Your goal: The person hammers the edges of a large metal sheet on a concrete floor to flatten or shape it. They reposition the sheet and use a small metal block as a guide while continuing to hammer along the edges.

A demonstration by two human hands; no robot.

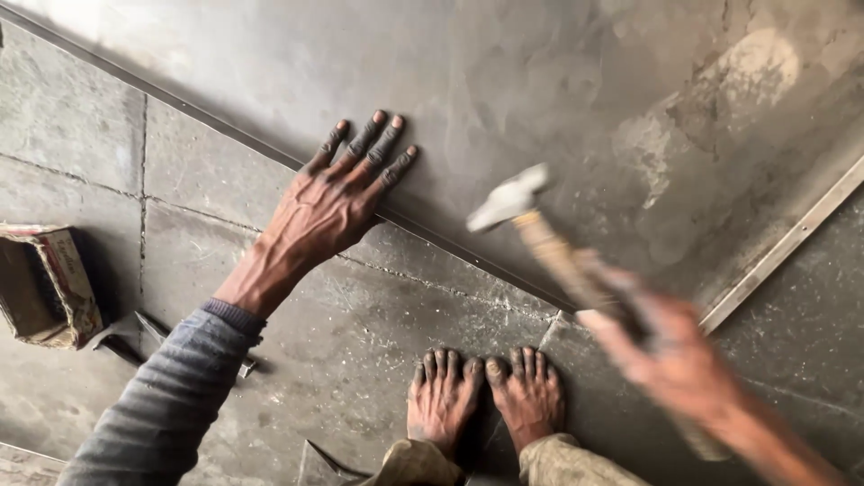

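My left hand (337, 198) lies flat, fingers spread, on the metal sheet's (540, 99) edge at centre frame. My right hand (670, 355), blurred at lower right, grips a wooden-handled hammer (540, 238) above the sheet.

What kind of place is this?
Probably a metal workshop floor. A big grey metal sheet lies on stone slabs, the right hand swings a hammer, and the left hand presses the sheet.

Dusty grey stone-slab floor (378, 351), worn cardboard box (45, 283) at left
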